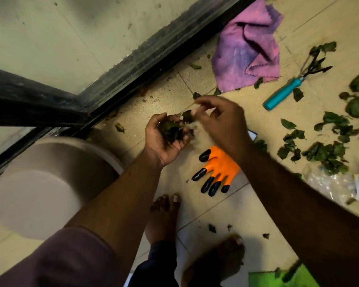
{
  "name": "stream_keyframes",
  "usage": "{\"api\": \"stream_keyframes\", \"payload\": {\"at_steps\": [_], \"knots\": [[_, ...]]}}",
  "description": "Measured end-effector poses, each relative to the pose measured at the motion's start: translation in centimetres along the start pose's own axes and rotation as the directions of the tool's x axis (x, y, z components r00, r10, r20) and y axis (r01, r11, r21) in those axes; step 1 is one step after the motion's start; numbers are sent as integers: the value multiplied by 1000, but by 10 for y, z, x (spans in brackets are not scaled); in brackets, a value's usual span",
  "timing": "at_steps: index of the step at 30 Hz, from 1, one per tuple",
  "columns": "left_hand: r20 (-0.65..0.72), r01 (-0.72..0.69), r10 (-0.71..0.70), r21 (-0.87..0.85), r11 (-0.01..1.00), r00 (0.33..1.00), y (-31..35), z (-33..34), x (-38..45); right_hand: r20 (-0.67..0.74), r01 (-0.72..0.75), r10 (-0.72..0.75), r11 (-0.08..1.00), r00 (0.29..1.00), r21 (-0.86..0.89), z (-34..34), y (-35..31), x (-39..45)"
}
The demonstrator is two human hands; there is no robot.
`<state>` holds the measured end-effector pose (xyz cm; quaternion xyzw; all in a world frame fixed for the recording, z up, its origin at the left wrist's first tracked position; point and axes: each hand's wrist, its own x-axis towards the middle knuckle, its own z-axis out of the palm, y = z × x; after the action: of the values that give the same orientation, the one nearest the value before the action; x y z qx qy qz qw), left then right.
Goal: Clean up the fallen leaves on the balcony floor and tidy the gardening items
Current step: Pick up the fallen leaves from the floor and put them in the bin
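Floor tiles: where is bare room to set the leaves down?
Bare tile lies between the orange glove and the pink cloth, and beside the upturned pot. Crowded right of the hand rake, where leaves lie thick.

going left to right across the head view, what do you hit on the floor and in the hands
round bucket → left hand cupping gathered leaves → right hand pinching a leaf → orange glove → pink cloth → teal-handled rake → scattered leaves
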<state>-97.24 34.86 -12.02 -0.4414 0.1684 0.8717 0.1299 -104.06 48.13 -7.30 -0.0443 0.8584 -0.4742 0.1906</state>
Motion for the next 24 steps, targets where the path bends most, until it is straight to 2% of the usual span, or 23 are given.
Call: {"api": "stream_keyframes", "payload": {"at_steps": [2,3,5,6,8,10,12,14,17,19,22,24], "knots": [[-51,7,-4,47,999,999,5,-9,1,-77,-93,88,994,993,-60,4,16,27],[-75,8,-4,47,999,997,6,-16,1,-36,-113,109,984,993,-135,10,25,40],[-109,-15,16,14,1000,994,8,-31,-1,155,-110,165,944,974,-312,25,40,59],[-124,-37,37,2,999,992,8,-38,-4,249,-75,193,906,949,-416,34,45,64],[-170,-86,87,15,996,982,6,-50,-10,334,37,219,786,917,-617,50,49,66],[-231,-128,134,39,991,964,1,-64,-16,396,170,173,700,902,-694,67,48,55],[-278,-160,187,117,980,942,-6,-76,-25,511,287,144,685,847,-669,78,48,38],[-308,-189,254,225,956,917,-12,-86,-34,550,270,159,739,820,-617,83,52,23],[-355,-239,380,382,893,854,-12,-93,-40,382,76,137,866,914,-494,89,57,9],[-403,-265,452,439,858,796,-9,-94,-41,320,37,115,901,940,-432,98,53,0],[-512,-305,506,427,851,694,2,-97,-35,419,101,78,916,905,-388,122,39,-11],[-555,-331,561,464,822,615,7,-102,-29,511,199,90,852,855,-483,140,31,-15]]}}
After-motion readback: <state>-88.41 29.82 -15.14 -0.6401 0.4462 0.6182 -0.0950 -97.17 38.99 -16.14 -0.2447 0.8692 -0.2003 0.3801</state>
